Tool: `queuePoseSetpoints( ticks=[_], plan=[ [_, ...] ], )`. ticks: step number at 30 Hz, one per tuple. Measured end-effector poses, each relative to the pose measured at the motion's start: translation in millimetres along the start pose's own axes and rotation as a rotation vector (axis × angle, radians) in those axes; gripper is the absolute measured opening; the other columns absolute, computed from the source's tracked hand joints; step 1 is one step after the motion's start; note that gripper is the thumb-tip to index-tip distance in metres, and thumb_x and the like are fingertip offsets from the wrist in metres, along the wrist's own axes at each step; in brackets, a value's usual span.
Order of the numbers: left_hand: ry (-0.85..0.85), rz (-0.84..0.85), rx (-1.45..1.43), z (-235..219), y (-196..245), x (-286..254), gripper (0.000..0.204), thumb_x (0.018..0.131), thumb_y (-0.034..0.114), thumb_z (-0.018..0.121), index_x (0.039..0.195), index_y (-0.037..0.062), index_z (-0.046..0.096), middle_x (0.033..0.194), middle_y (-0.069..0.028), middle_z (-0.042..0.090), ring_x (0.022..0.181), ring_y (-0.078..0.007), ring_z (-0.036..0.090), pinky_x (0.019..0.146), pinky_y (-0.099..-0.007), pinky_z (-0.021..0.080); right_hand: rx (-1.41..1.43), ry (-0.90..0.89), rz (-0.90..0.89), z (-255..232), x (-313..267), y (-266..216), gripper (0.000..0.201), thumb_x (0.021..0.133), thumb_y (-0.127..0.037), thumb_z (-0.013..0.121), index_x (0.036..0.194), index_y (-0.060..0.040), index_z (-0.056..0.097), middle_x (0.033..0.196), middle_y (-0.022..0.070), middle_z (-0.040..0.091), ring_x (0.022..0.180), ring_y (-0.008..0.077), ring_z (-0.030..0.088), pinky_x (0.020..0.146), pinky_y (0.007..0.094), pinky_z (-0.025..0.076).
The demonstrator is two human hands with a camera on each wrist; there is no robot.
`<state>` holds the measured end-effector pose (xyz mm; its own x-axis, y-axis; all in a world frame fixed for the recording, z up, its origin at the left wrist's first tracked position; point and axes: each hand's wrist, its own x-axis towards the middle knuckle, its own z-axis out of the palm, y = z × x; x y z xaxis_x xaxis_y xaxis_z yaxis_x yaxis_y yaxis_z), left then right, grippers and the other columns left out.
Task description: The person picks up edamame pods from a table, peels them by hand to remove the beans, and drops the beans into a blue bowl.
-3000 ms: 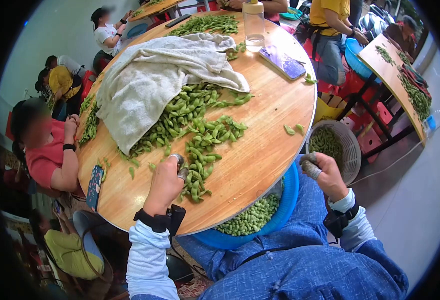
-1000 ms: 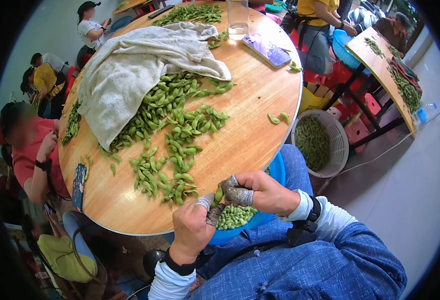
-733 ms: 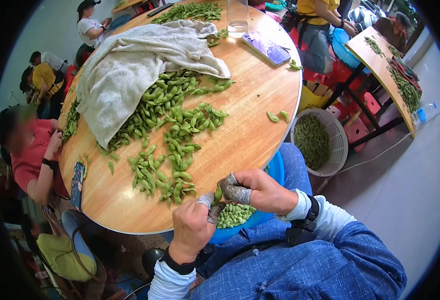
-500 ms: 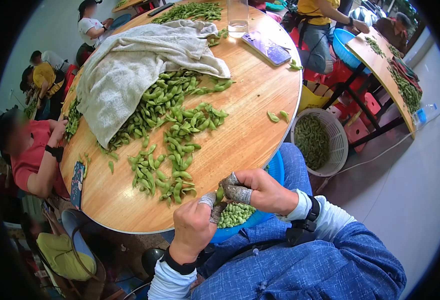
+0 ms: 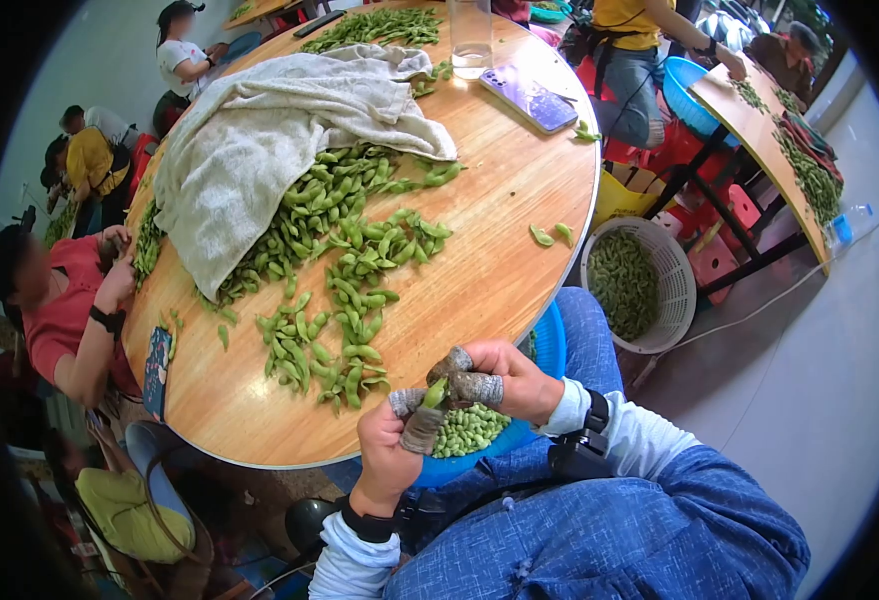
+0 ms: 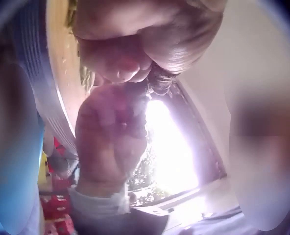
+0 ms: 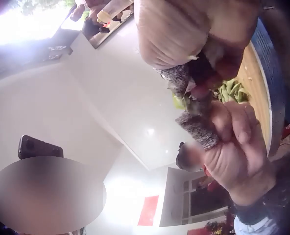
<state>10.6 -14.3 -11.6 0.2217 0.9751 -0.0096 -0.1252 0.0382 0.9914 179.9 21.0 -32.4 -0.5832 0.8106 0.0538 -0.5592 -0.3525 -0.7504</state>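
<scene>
In the head view, my left hand (image 5: 392, 448) pinches a green pod (image 5: 436, 393) between its wrapped thumb and finger. My right hand (image 5: 505, 378), also with wrapped fingertips, meets the pod from the other side and pinches its end. Both hands are close together over a blue basin (image 5: 552, 345) of shelled green beans (image 5: 470, 430). In the right wrist view, part of the pod (image 7: 179, 102) shows between the wrapped fingers of my left hand (image 7: 235, 147) and right hand (image 7: 199, 34). The left wrist view is blurred and its pod is hidden.
The round wooden table (image 5: 480, 250) carries loose pods (image 5: 360, 290), a grey cloth (image 5: 250, 150) over a pile, a purple phone (image 5: 530, 97) and a clear bottle (image 5: 472, 45). A white basket (image 5: 677, 290) of pods stands at the right. Other people sit around.
Both hands have come together from apart, over the basin. Since half a second ago the wrapped fingers have shifted and more of the pod shows. Small pods lie spread left of the near pile.
</scene>
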Motion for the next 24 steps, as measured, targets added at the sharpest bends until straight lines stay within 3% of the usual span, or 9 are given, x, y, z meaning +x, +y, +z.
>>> queuePoseSetpoints(
  ticks=[4,7,10,11,14,15,19,22,24],
  plan=[
    [0.0,-0.203,-0.5,0.3,-9.1,-1.8,0.018,0.085,0.017,0.054,0.088,-0.0008,0.053,0.058,0.0,0.05,0.047,-0.0067,0.043,0.045,-0.0193,0.034,0.095,-0.07,-0.016,-11.4,1.9,13.5,0.032,0.083,-0.021,0.058,0.102,0.0044,0.053,0.093,0.0062,0.059,0.083,0.0122,0.055,0.074,0.0252,0.044],
    [0.026,-0.298,-0.737,0.7,-10.7,-1.8,0.019,0.086,0.019,0.053,0.086,0.0001,0.053,0.056,0.0006,0.049,0.047,-0.0062,0.042,0.045,-0.0191,0.033,0.02,-0.047,0.007,-9.7,1.8,8.3,0.02,0.085,-0.016,0.054,0.097,0.0005,0.054,0.088,0.0025,0.059,0.083,0.0109,0.055,0.076,0.0266,0.045],
    [0.057,-0.101,-0.086,0.4,-7.4,-2.7,0.018,0.085,0.018,0.054,0.085,0.0,0.054,0.057,0.0007,0.05,0.047,-0.01,0.045,0.046,-0.0216,0.037,-0.111,-0.006,0.073,1.3,1.0,-10.0,0.019,0.086,-0.015,0.053,0.097,0.0003,0.054,0.088,0.0018,0.058,0.082,0.0102,0.054,0.075,0.0265,0.045],
    [0.118,0.009,0.249,4.2,-3.6,-2.2,0.021,0.082,0.019,0.058,0.083,-0.0013,0.055,0.058,-0.0039,0.054,0.049,-0.0166,0.051,0.049,-0.0266,0.041,-0.168,0.023,0.095,5.4,-0.2,-15.2,0.018,0.087,-0.014,0.051,0.098,0.0009,0.053,0.088,0.0017,0.058,0.083,0.0094,0.053,0.074,0.0257,0.045],
    [0.069,0.188,0.607,4.9,2.9,2.3,0.024,0.079,0.02,0.063,0.081,-0.0027,0.055,0.061,-0.011,0.058,0.052,-0.0224,0.056,0.052,-0.0307,0.044,-0.217,0.066,0.152,7.0,-1.2,-16.7,0.018,0.087,-0.012,0.05,0.097,0.0022,0.053,0.087,0.0022,0.058,0.082,0.009,0.053,0.074,0.0247,0.044],
    [0.073,0.201,0.608,4.8,-0.4,3.1,0.026,0.076,0.021,0.065,0.08,-0.0024,0.056,0.061,-0.016,0.056,0.054,-0.0279,0.057,0.051,-0.0332,0.044,-0.261,0.064,0.161,7.5,-1.2,-17.6,0.016,0.087,-0.01,0.05,0.096,0.0028,0.053,0.085,0.0023,0.058,0.082,0.0087,0.053,0.074,0.024,0.044],
    [0.036,0.284,0.852,0.5,6.8,3.0,0.025,0.072,0.02,0.066,0.078,-0.0018,0.055,0.06,-0.0167,0.055,0.054,-0.0341,0.055,0.049,-0.0361,0.043,-0.276,0.07,0.078,11.5,-2.7,-19.5,0.013,0.086,-0.008,0.05,0.093,0.0029,0.053,0.084,0.0024,0.058,0.079,0.0079,0.052,0.072,0.0239,0.043],
    [0.024,0.389,0.919,-1.3,7.3,3.1,0.024,0.072,0.02,0.066,0.077,-0.0014,0.055,0.062,-0.0174,0.055,0.054,-0.0346,0.054,0.049,-0.036,0.043,-0.389,0.061,0.081,14.2,-1.7,-23.1,0.013,0.086,-0.008,0.049,0.092,0.0022,0.054,0.083,0.0025,0.058,0.078,0.0077,0.051,0.071,0.0236,0.043],
    [0.006,0.347,0.861,-4.9,-0.8,1.7,0.024,0.075,0.021,0.064,0.076,-0.0014,0.055,0.059,-0.0149,0.054,0.052,-0.03,0.054,0.048,-0.0348,0.042,-0.519,0.056,0.139,15.4,-0.8,-22.2,0.012,0.086,-0.008,0.048,0.092,0.0015,0.054,0.082,0.0024,0.058,0.077,0.0075,0.051,0.07,0.0234,0.043]
  ],
)
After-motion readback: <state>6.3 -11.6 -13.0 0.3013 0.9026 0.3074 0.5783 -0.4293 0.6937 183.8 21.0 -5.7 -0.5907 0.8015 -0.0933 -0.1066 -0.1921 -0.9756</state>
